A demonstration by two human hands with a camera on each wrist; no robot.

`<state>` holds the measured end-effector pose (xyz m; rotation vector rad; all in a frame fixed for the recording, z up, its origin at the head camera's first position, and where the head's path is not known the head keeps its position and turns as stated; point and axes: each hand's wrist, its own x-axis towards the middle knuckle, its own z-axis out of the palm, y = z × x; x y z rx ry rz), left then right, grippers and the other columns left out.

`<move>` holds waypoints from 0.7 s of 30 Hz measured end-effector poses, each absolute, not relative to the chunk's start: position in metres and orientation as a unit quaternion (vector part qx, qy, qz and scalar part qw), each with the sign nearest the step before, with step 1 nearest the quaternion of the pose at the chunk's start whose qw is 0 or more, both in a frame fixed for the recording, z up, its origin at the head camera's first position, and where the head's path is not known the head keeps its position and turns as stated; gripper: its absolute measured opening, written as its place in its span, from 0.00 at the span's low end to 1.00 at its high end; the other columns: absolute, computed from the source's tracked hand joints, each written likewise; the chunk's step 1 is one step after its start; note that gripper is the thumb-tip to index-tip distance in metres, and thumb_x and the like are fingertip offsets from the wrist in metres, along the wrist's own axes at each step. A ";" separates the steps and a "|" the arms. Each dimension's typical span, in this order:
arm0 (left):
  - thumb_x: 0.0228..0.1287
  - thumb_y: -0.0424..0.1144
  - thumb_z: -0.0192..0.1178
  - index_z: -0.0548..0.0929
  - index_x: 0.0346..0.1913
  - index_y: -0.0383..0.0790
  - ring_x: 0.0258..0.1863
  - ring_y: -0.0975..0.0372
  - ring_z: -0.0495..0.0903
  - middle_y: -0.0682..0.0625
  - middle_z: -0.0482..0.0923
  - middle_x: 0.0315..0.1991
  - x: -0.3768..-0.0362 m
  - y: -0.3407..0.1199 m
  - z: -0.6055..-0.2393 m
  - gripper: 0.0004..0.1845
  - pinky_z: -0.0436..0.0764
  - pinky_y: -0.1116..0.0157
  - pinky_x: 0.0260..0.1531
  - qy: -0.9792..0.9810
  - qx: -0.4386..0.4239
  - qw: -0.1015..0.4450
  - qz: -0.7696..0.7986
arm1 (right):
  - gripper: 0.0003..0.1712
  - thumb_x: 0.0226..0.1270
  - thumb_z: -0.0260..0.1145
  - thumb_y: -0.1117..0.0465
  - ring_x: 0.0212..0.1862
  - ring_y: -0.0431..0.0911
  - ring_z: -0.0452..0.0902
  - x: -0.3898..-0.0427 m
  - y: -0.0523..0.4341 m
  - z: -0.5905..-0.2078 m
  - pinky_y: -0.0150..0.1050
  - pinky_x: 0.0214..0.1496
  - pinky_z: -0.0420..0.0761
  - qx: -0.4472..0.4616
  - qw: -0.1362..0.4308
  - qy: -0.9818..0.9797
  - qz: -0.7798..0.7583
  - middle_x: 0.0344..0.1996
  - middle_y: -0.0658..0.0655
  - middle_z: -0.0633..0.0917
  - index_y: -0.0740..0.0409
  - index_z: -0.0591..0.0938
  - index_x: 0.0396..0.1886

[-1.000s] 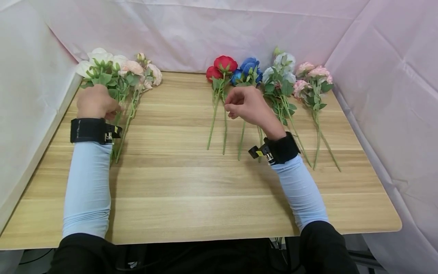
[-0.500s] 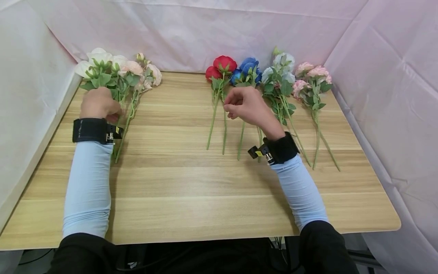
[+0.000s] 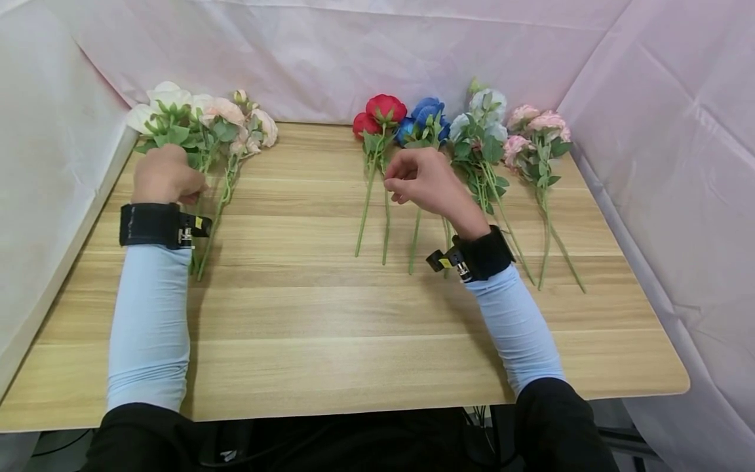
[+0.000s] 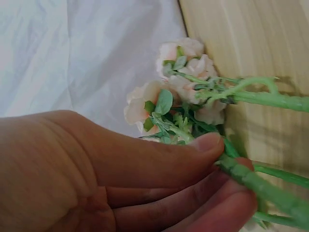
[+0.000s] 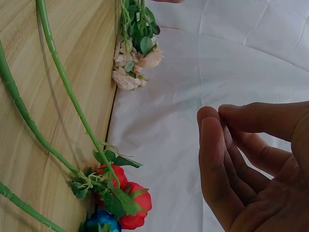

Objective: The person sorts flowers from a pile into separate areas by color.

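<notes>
Fingers and thumb of the left hand point(image 3: 167, 174) pinch the green stems of the pale cream-and-peach fabric flowers point(image 3: 200, 118) at the far left of the wooden table point(image 3: 330, 328). Right hand point(image 3: 426, 182) hovers with fingers loosely curled, holding nothing, above the red fabric roses point(image 3: 380, 111).

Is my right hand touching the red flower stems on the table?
Apart. The right wrist view shows the right hand empty, fingers loosely curled, with clear space between them and the red flower stems lying on the table.
</notes>
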<state>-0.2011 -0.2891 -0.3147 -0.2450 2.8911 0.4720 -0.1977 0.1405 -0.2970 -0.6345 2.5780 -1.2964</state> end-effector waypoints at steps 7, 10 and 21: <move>0.49 0.32 0.54 0.73 0.08 0.41 0.13 0.55 0.70 0.51 0.70 0.07 -0.198 -0.288 -0.304 0.15 0.68 0.60 0.20 0.981 -0.094 0.042 0.166 | 0.03 0.73 0.67 0.63 0.33 0.47 0.87 -0.198 0.141 -0.297 0.40 0.40 0.89 -0.219 0.093 0.869 -0.434 0.36 0.65 0.89 0.57 0.86 0.42; 0.46 0.31 0.51 0.68 0.05 0.44 0.13 0.56 0.64 0.55 0.61 0.05 -0.197 -0.287 -0.301 0.16 0.65 0.60 0.21 0.982 -0.092 0.017 0.162 | 0.03 0.73 0.67 0.63 0.33 0.47 0.87 -0.198 0.141 -0.297 0.40 0.39 0.89 -0.219 0.093 0.870 -0.433 0.35 0.63 0.89 0.57 0.86 0.41; 0.42 0.29 0.48 0.63 0.05 0.46 0.16 0.53 0.63 0.55 0.57 0.06 -0.187 -0.284 -0.284 0.16 0.63 0.56 0.28 0.979 -0.102 -0.037 0.173 | 0.03 0.73 0.67 0.63 0.32 0.47 0.87 -0.198 0.140 -0.297 0.40 0.39 0.88 -0.220 0.094 0.870 -0.430 0.35 0.63 0.89 0.58 0.86 0.41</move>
